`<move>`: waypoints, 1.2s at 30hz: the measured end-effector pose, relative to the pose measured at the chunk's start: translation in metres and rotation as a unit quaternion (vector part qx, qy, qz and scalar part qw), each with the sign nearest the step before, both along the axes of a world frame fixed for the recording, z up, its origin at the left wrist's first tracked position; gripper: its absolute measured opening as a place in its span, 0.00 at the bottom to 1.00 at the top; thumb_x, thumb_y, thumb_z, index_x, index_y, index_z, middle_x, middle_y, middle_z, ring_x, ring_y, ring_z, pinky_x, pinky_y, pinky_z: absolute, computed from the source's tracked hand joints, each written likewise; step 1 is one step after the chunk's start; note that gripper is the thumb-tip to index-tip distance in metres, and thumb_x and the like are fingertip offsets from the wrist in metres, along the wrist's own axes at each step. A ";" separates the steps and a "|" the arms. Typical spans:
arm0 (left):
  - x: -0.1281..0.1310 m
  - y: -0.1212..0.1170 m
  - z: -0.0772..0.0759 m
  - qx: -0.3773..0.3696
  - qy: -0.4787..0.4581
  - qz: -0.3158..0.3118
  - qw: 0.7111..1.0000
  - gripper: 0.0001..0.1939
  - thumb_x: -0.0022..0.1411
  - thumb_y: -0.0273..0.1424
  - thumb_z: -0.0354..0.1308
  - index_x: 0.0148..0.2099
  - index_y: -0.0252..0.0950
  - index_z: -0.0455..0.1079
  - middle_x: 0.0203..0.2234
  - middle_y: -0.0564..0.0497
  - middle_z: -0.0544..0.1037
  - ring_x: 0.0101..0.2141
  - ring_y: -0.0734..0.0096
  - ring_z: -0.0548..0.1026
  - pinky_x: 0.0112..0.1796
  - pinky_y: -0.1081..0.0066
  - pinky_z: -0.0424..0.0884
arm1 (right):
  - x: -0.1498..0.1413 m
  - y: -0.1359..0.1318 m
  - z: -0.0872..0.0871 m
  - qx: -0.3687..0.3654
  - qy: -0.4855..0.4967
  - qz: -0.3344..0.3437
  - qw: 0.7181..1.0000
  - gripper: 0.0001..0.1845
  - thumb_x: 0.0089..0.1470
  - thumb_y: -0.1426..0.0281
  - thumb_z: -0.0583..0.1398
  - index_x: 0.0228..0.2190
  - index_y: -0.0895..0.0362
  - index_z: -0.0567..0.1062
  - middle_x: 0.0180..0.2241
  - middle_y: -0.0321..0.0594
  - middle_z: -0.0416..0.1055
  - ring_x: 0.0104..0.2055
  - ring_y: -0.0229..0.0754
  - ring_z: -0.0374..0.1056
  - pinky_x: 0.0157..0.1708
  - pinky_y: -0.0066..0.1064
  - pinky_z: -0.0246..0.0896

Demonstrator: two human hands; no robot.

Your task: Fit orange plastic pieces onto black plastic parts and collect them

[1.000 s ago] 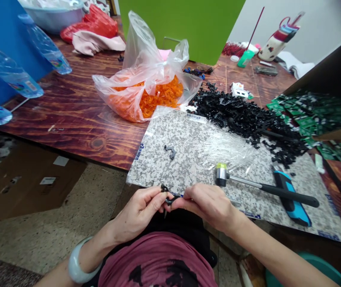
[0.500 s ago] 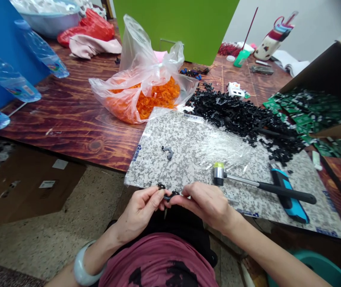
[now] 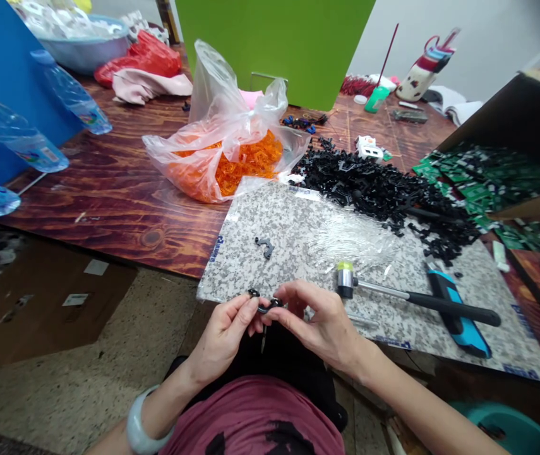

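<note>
Small black plastic clip (image 3: 270,304) pinched between fingertips of left hand (image 3: 225,336) and right hand (image 3: 319,325), lower centre of frame, just off near edge of grey speckled board (image 3: 232,265). Clip judged light, stiff, easily dropped; best gripped at its ends.

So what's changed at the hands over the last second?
The right hand has lifted, its fingers curling higher over the black plastic part, which it and the left hand still hold; nothing was let go. The lone black piece on the granite-patterned board, the hammer and the orange-filled bag stayed put; only the view drifted slightly.
</note>
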State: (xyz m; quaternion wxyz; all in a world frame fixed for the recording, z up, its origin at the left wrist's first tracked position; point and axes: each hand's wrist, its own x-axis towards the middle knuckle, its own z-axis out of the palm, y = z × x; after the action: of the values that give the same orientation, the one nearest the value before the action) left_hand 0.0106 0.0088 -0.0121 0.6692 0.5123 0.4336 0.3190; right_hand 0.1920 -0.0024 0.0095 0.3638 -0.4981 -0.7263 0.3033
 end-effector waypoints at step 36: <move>-0.003 -0.002 -0.002 -0.010 -0.014 -0.013 1.000 0.19 0.65 0.39 0.51 0.29 0.31 0.73 0.22 0.51 0.73 0.26 0.73 0.68 0.32 0.73 0.65 | 0.002 -0.002 -0.011 -0.157 0.118 -0.003 0.981 0.16 0.54 0.64 0.62 0.43 0.58 0.73 0.31 0.39 0.73 0.29 0.37 0.68 0.30 0.28 0.65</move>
State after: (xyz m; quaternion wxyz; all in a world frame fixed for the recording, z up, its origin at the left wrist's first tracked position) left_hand 0.0072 0.0065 -0.0137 0.6845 0.5065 0.4207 0.3129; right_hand 0.1943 -0.0047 -0.0013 0.3655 -0.5119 -0.6201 0.4688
